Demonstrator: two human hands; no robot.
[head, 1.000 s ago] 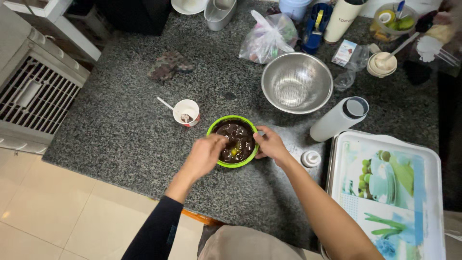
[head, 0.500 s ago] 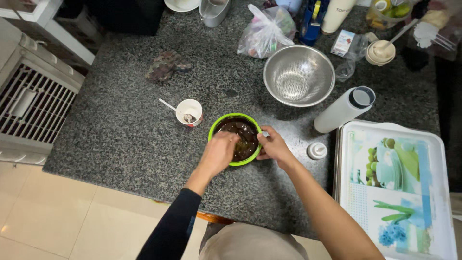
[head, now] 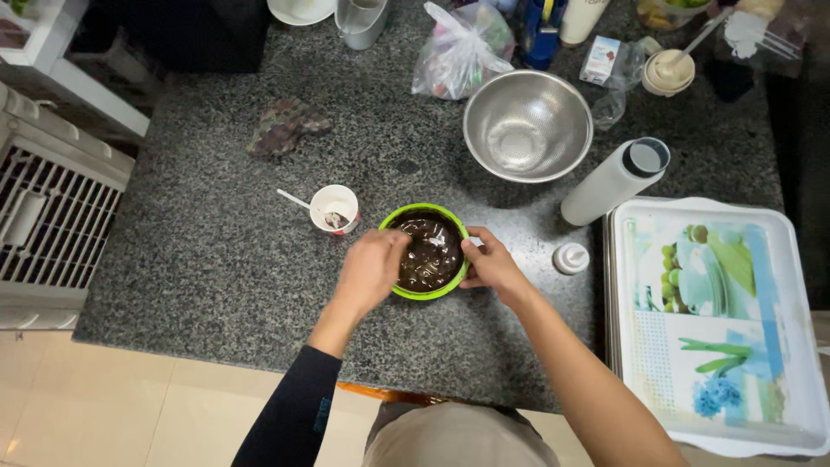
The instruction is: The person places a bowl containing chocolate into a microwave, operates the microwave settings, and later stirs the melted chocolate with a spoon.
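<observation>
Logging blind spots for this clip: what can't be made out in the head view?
- Whatever the left hand grips at the green bowl: hidden by its own curled fingers.
- Dark mix in the bowl: glossy, too small to identify.
- White cup contents: too small.
- Plate and jars along the top: cut off by the frame edge.

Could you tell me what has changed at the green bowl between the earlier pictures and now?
Little has changed. The left hand stayed at the green bowl, drawing back slightly from over the dark mix to its left rim. The right hand kept steadying the right rim throughout. The bowl, the small white cup, the steel bowl and the white bottle stayed where they were on the granite counter.
</observation>
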